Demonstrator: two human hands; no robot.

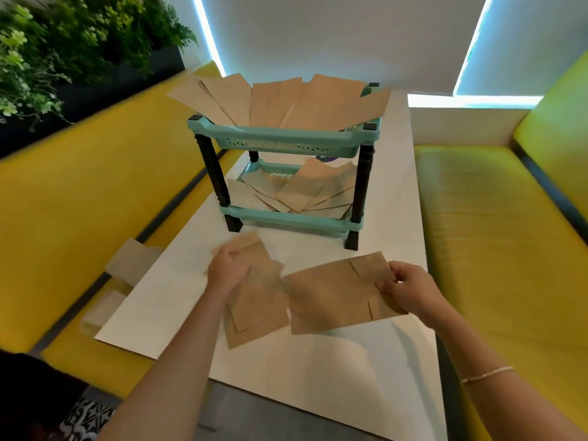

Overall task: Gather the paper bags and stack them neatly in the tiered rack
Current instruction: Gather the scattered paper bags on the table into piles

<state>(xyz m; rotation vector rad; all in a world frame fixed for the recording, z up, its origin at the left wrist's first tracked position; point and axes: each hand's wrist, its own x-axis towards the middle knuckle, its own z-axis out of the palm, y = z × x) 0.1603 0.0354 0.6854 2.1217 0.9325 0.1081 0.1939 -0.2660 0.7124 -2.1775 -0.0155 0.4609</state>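
A teal two-tier rack [280,144] with black posts stands on the white table [318,361]. Several brown paper bags [286,100] fan out over its top tier, and several smaller bags [302,189] lie jumbled in the bottom tier. In front of the rack, my right hand [410,289] pinches the right end of a flat brown bag [331,297]. My left hand [227,270] rests on a small pile of brown bags [257,300], fingers curled at the pile's upper left edge.
Yellow benches flank the table, one on the left [79,218] and one on the right [496,249]. Two or three more paper bags [127,265] lie on the left bench beside the table edge. Green plants [47,43] fill the far left corner.
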